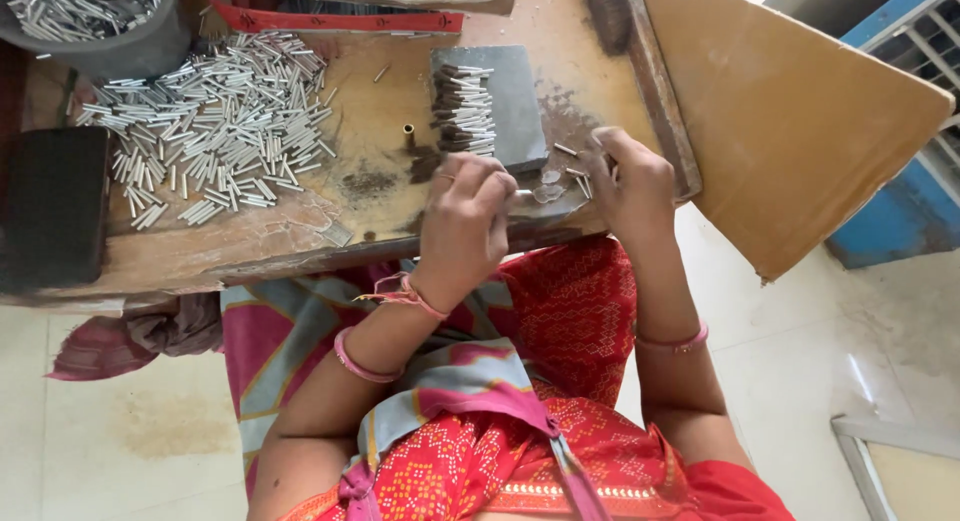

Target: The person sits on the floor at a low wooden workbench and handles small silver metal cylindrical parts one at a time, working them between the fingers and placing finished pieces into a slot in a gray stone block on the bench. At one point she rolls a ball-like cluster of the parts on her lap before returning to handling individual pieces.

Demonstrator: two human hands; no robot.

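Worn wooden counter (300,231): left hand (465,221) pinches a thin metal tube (524,192); right hand (630,181), at 3 o'clock, curls over loose tubes (578,181) that might roll off the edge.

A worn wooden bench (300,231) carries loose metal tubes (215,131) and a grey slab (515,101).

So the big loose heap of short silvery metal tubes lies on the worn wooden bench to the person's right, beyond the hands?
Not right: the head view shows the heap of short silvery metal tubes on the worn wooden bench to the person's left.
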